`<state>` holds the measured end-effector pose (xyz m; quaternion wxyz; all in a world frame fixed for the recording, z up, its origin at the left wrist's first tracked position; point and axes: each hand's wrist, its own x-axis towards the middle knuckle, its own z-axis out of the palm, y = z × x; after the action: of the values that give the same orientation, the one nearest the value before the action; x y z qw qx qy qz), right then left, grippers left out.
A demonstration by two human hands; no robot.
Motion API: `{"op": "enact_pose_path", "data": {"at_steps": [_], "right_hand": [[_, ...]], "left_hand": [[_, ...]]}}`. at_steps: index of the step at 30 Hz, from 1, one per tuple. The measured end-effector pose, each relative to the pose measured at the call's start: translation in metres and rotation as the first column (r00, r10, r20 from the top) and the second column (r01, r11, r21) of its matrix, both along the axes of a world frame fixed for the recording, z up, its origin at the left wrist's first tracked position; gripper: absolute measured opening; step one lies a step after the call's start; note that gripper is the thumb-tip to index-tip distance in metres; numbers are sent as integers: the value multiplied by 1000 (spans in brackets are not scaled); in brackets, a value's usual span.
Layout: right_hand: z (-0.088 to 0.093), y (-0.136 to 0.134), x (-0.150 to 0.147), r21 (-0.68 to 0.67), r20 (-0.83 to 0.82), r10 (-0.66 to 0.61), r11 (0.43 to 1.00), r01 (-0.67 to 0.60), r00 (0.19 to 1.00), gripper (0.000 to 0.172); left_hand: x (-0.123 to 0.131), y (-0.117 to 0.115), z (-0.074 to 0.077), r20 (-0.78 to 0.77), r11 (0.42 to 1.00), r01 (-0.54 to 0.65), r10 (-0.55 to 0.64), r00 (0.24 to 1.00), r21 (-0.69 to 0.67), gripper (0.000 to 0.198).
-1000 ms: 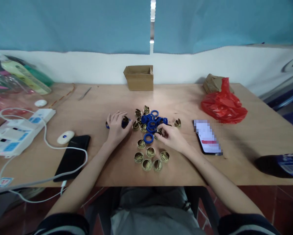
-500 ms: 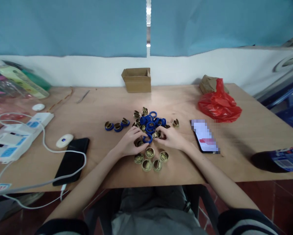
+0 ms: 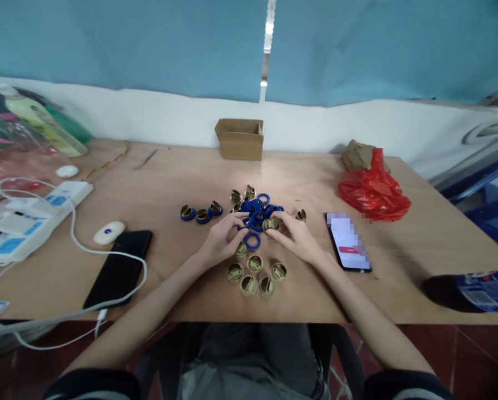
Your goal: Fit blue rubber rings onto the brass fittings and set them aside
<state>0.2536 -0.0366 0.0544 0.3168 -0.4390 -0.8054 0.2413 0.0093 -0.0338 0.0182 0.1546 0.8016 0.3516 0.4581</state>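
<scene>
The right hand (image 3: 295, 238) pinches a brass cap (image 3: 270, 224) at its fingertips while the left hand (image 3: 222, 240), fingers curled, picks at a blue ring (image 3: 252, 240) just right of it, so fitting ring onto cap seems next, needing careful alignment.

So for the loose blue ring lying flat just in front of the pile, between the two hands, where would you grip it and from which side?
Probably from above, pinching across the rim. The blue ring lies flat on the table, open hole facing up, so one fingertip can go inside and one outside. The left hand is beside it; the brass caps crowd the near side.
</scene>
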Motion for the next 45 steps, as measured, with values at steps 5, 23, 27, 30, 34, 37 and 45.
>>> {"op": "enact_pose_path", "data": {"at_steps": [5, 23, 27, 30, 34, 37, 45], "right_hand": [[-1, -5, -5, 105, -30, -23, 994, 26, 999, 30], [-20, -17, -20, 309, 3, 41, 950, -40, 999, 46], [-22, -22, -21, 320, 96, 35, 945, -64, 995, 50], [-20, -24, -20, 318, 170, 4, 946, -58, 985, 52], [-21, -25, -20, 289, 270, -1, 954, -80, 963, 54], [-25, -26, -21, 275, 302, 11, 956, -99, 953, 55], [-17, -27, -30, 56, -107, 138, 990, -133, 985, 55]], "left_hand": [[-3, 1, -1, 50, 996, -40, 37, 998, 74, 6], [-1, -7, -4, 64, 996, 48, -53, 997, 74, 47], [0, -11, -8, 119, 994, 107, -104, 987, -24, 47], [2, -14, -9, 101, 986, 122, -111, 989, -115, 48], [4, -16, -6, 33, 983, 119, -116, 993, -137, 50], [5, -15, -3, 30, 994, 96, -95, 995, -44, 53], [6, -16, 1, 133, 991, 113, -103, 986, -70, 55]]}}
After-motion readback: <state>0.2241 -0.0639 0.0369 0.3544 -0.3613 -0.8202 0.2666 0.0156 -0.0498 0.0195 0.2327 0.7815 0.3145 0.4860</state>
